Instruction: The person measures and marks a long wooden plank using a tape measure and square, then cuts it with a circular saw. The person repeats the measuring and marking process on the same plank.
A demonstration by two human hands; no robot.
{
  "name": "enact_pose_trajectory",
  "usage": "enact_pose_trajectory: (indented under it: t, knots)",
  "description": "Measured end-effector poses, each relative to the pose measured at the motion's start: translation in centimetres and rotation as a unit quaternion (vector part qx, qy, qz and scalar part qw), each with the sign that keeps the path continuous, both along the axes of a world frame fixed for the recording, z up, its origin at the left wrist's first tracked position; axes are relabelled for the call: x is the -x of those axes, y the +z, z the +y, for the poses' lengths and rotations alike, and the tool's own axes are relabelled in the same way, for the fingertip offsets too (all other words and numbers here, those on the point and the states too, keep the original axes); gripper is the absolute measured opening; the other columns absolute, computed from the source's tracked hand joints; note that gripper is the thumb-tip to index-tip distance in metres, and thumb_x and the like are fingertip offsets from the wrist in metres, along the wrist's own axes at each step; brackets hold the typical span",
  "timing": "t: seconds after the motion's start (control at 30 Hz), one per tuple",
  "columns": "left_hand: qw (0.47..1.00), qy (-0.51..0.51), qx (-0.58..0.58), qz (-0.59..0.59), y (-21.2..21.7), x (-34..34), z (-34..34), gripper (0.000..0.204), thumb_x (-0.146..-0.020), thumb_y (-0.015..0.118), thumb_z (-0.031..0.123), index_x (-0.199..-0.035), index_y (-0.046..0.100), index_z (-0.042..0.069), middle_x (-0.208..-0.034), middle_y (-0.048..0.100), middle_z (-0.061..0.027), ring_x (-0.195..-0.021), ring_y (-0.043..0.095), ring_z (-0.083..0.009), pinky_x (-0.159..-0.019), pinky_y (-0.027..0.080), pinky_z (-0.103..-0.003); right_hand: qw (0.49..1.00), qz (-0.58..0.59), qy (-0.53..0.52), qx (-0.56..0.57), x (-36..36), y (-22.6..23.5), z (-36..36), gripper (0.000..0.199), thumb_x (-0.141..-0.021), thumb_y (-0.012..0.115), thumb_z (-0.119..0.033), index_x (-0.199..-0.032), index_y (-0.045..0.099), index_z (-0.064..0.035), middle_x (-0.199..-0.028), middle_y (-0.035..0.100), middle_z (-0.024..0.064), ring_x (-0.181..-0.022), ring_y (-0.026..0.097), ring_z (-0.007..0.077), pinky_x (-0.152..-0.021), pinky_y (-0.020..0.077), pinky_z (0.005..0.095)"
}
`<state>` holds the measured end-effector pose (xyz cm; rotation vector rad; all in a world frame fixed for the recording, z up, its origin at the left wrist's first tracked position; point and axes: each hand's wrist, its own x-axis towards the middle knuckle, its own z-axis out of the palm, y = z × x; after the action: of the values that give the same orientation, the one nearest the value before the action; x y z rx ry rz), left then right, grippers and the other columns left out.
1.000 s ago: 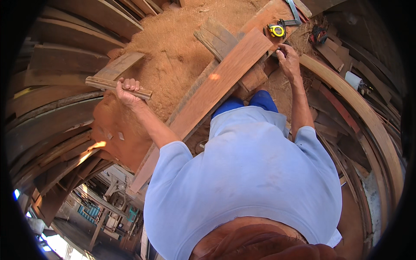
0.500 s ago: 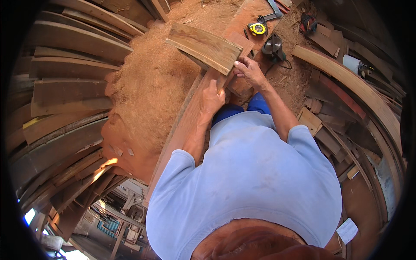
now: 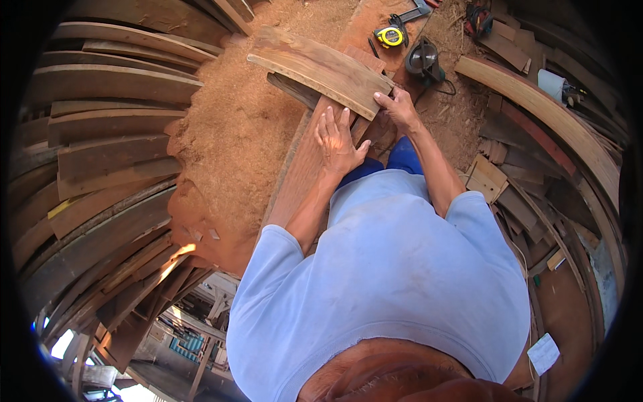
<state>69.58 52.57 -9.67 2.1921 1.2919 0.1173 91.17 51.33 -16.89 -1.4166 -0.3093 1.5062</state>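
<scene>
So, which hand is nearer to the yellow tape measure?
Right. The right hand is below the tape measure in the picture, holding the short board; the left hand is lower and farther left, over the long board.

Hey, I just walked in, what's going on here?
Someone's right hand grips the right end of a short wooden board, which sits crosswise over a long reddish plank. The left hand is open, fingers spread by the board's near edge; whether it touches is unclear. A yellow tape measure lies beyond.
</scene>
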Motion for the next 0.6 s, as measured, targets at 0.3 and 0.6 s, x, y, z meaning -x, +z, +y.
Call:
enact_pose_trajectory:
  t: [0.3,0.6]
  knots:
    - [0.994,-0.090,-0.051,-0.031,-4.6,0.7,1.2,0.098,-0.076,0.082,0.025,-0.158,0.030,0.008,-0.165,0.018,-0.0351,-0.154,0.005,-0.0596,-0.120,0.006,-0.075,0.999,0.036,-0.019,0.030,0.1,-2.0,0.9,0.043,-0.098,0.073,-0.020,-0.135,0.061,-0.0004,-0.116,0.070,0.0085,-0.096,0.070,0.0167,-0.082,0.0599,0.0327]
    - [0.991,-0.107,-0.071,-0.030,-5.2,1.0,0.9,0.070,-0.077,0.081,0.023,-0.143,0.059,0.020,-0.168,0.022,-0.0300,-0.154,0.005,-0.0605,-0.120,0.004,-0.076,0.996,0.075,-0.052,-0.006,0.3,-2.4,1.0,0.048,-0.096,0.075,-0.021,-0.135,0.061,0.0032,-0.118,0.070,0.0100,-0.096,0.067,0.0150,-0.078,0.0560,0.0287]
